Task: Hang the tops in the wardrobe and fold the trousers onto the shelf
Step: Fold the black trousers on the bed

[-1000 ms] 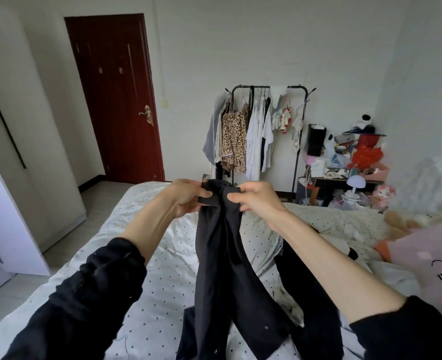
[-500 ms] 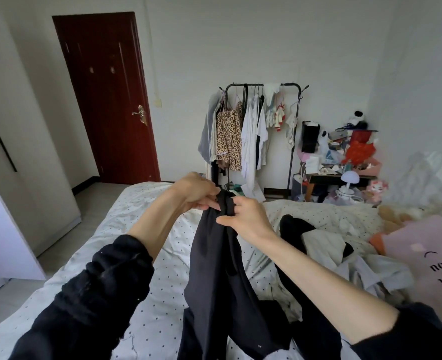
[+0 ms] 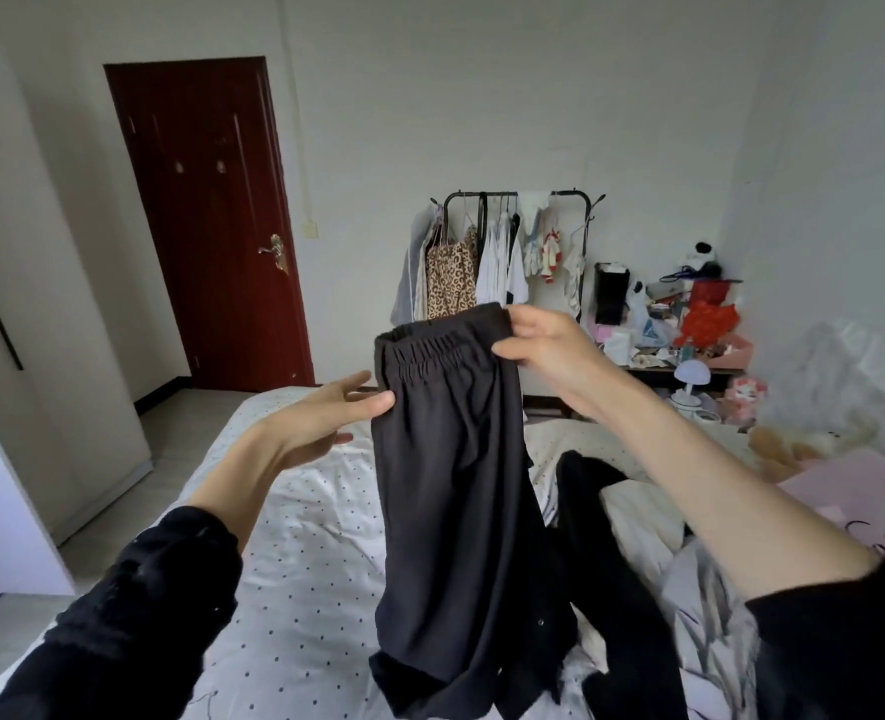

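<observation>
- The black trousers (image 3: 456, 485) hang in the air over the bed (image 3: 300, 563), with the stretchy waistband at the top and the legs drooping down to the bed.
- Only the right hand (image 3: 549, 345) holds them, its fingers pinching the right end of the waistband. If that pinch slips, the trousers could drop in a heap.
- The left hand (image 3: 321, 418) has straight, spread fingers, and the thumb just touches the left edge of the cloth. It holds nothing.
- The legs could fold crooked, because the bottom ends are bunched up.
- Both arms reach forward, the right hand higher up.
</observation>
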